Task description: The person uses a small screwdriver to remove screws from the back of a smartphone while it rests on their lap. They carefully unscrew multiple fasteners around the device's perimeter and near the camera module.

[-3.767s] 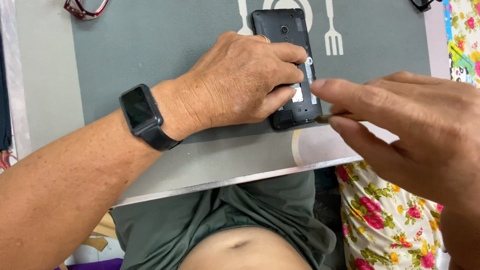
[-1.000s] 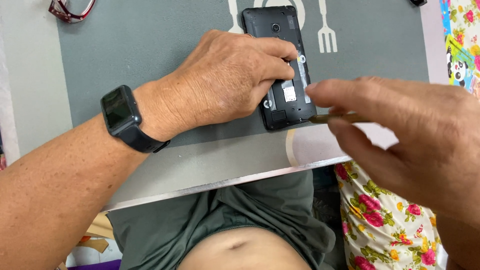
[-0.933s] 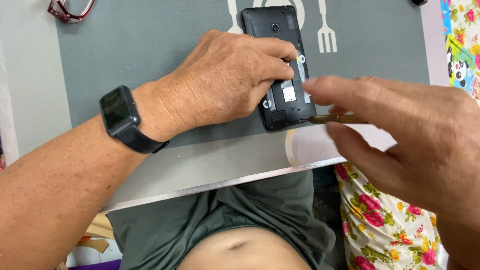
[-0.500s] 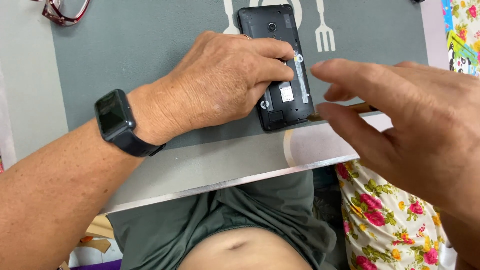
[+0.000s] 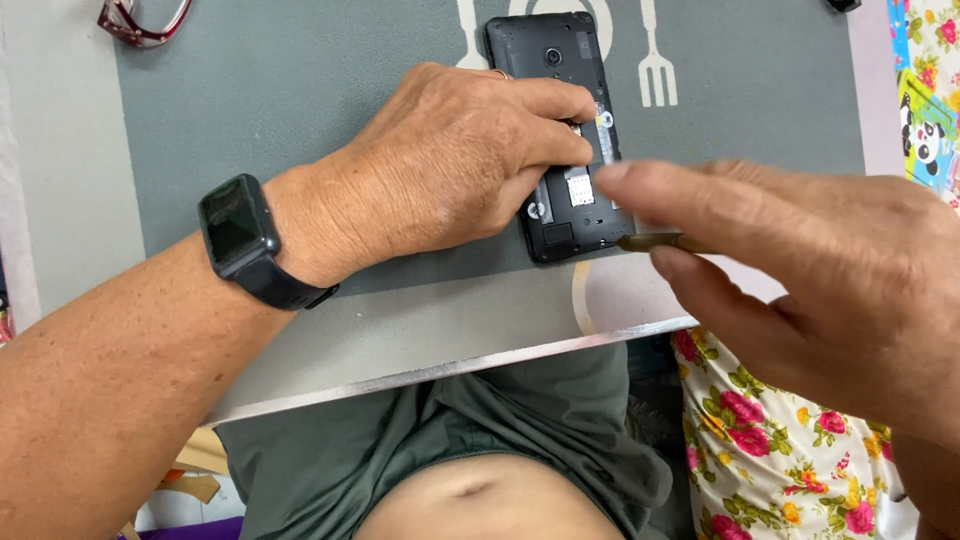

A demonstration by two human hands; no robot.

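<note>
Red glasses (image 5: 140, 20) lie at the desk's (image 5: 400, 330) far left corner. A dark watch (image 5: 240, 235) sits on the left wrist. The left hand (image 5: 450, 165) presses flat on an opened black phone (image 5: 565, 130) lying on a grey mat (image 5: 300, 100), fingers together. The right hand (image 5: 800, 260) pinches a thin tool (image 5: 655, 241), its tip at the phone's near edge.

left hand (image 5: 455, 165): palm down, fingers curled, pressing | right hand (image 5: 800, 275): fingers extended, pinching
</note>
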